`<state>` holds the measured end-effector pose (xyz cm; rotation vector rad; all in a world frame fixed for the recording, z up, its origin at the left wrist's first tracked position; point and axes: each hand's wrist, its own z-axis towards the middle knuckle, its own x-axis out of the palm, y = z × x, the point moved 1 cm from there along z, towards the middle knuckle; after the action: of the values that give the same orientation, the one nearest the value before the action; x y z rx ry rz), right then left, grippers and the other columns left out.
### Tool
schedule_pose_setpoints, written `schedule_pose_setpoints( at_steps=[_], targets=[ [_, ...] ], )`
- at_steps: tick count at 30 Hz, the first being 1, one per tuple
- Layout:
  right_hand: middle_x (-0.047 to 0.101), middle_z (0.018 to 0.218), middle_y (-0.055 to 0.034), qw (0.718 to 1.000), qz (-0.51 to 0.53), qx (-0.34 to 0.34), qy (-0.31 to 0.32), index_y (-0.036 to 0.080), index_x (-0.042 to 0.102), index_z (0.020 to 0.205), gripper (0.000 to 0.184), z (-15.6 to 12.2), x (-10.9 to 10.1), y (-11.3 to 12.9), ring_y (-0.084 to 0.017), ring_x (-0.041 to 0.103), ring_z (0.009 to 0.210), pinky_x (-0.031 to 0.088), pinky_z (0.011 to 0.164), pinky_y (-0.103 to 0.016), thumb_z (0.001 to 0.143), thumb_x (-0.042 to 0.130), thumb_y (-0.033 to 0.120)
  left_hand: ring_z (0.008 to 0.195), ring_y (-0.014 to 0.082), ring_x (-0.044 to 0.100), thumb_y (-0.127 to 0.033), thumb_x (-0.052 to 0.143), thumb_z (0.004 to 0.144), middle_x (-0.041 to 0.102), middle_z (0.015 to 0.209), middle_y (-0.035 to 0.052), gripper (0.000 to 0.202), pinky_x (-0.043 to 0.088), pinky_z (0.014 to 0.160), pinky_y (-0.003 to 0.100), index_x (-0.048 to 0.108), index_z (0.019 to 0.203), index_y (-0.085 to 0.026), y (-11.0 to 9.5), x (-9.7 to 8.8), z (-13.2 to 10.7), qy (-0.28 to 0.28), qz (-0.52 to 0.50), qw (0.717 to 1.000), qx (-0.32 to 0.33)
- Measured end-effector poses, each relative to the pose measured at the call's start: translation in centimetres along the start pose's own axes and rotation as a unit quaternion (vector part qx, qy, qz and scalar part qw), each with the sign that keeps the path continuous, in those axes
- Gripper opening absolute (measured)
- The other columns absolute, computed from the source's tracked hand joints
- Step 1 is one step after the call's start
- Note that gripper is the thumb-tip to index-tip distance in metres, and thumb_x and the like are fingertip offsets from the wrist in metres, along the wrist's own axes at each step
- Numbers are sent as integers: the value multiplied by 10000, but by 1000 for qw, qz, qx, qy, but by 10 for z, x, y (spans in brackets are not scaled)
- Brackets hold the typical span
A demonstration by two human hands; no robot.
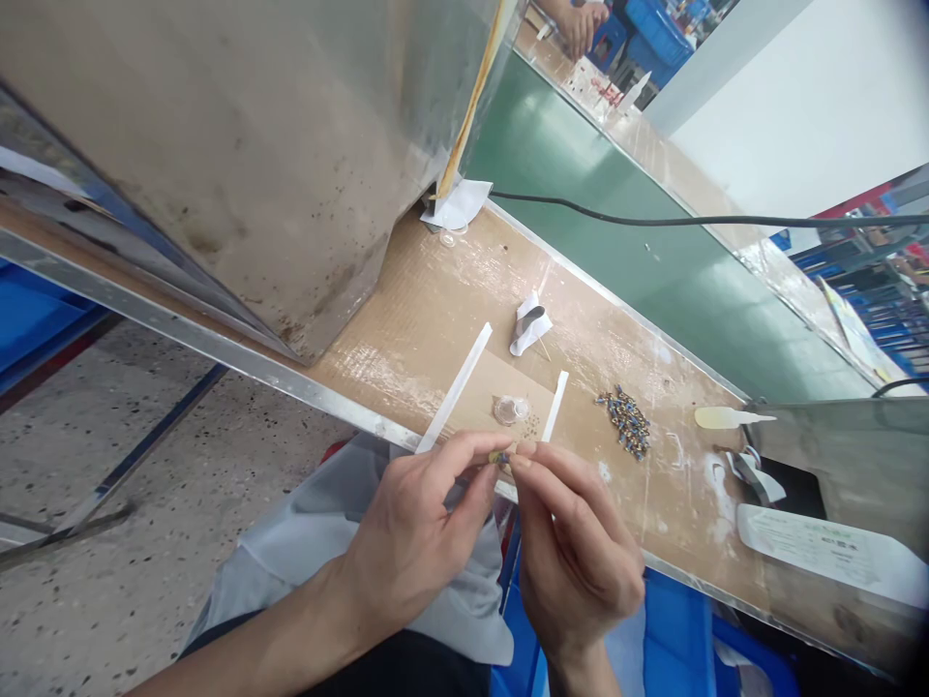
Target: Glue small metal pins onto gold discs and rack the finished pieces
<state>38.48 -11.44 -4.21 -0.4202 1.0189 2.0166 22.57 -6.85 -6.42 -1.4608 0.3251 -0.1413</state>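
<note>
Small part (498, 457): up between my two hands, at the near edge of the worktop (406, 329), in front of me. Yellowish toward its left end, darker toward the right; fingertips cover much of it. Long axis, as far as it shows, runs left to right, in line with my two grips rather than pointing away from me.

Left hand (421, 528): thumb and forefinger pinch the left end. Right hand (577, 547): fingertips drawn together at the right end, pinching it. Both grips meet at the part, neither nearer; hardly a gap between them. Whether the right tips press hard or only steady it, I cannot tell.

Just beyond the fingertips: a clear round dish (511, 409), with tiny bits (532, 425) scattered by its right side. Dish and bits lie between two white strips, left strip (456, 387) and right strip (555, 407).

Off to the right, past the right strip: a pile of small blue and brassy pieces (628, 422), nearer my right hand than my left. Single pieces too small to make out.

Farther off: white paper (524, 334) with a dark piece on it, beyond the dish; a bottle of yellowish liquid (726, 417) lying right of the pile. Beyond the green partition (595, 165), a co-worker's hand (581, 27).
</note>
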Motion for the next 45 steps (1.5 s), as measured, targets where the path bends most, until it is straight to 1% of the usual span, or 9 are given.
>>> schedule_pose_setpoints(
  at_steps=[9,13,22,30,34,37,40,42,45],
  targets=[
    [838,1278,-77,998,-21,-58,2,271,836,1372,513,-13,1,1,-306,840,1155,759,926,-474,982,774,-56,1021,195,905,-196,681,1099,931,1163,18,196,710,941,267,799,1242,-261,-3,1,-1,-8,-26,999,-21],
    [838,1292,-79,997,-25,-67,-17,262,837,1378,504,-21,2,1,-312,841,1159,768,920,-464,984,782,-47,1014,189,906,-188,678,1087,934,1149,8,194,711,907,253,805,1209,-270,-6,2,-2,-9,-44,998,-33],
    [840,1304,-80,997,-25,-77,-1,228,838,1384,529,-24,0,5,-330,843,1171,772,939,-467,952,791,-74,997,195,897,-232,675,1108,929,1135,-11,184,703,837,266,819,1194,-307,-8,5,-8,-10,-51,997,-56],
    [830,1309,-95,997,-18,-72,-11,204,848,1354,501,-32,3,2,-328,833,1190,759,947,-452,948,790,-84,977,148,874,-136,639,1108,907,1093,-56,264,659,894,246,795,1203,-328,-7,8,-7,-17,-16,1000,5],
    [842,1278,-92,999,10,-29,-34,230,830,1377,472,-30,-2,-3,-294,848,1125,753,930,-432,975,808,-17,1081,163,881,-227,645,1148,912,1207,-33,227,665,955,249,768,1306,-333,-4,7,-7,6,-26,999,-37],
    [844,1237,-82,996,33,79,-28,248,846,1310,325,-24,-9,-8,-262,844,1107,740,932,-380,1038,782,84,1106,185,880,-272,662,1143,912,1210,-23,191,671,945,263,764,1295,-326,-2,6,-7,30,-41,996,-74],
    [842,1201,-50,983,82,162,16,282,858,1232,220,-19,-13,-13,-217,834,1089,720,897,-298,1066,787,156,978,168,869,-271,654,1137,911,1129,-38,156,648,848,257,798,1180,-316,-3,7,-6,53,-37,995,-80],
    [845,1166,-30,977,122,169,38,300,860,1203,213,-16,-15,-16,-191,830,1062,706,882,-267,1073,782,150,923,161,854,-269,667,1122,907,1074,-43,156,628,819,258,818,1133,-309,-3,8,-5,60,-27,995,-79],
    [849,1145,-18,972,159,165,43,308,869,1173,232,-18,-19,-20,-173,830,1043,691,869,-244,1076,773,121,950,168,854,-261,694,1093,908,1076,-31,153,628,857,262,841,1110,-298,-4,12,-4,69,-36,993,-87]
  ],
)
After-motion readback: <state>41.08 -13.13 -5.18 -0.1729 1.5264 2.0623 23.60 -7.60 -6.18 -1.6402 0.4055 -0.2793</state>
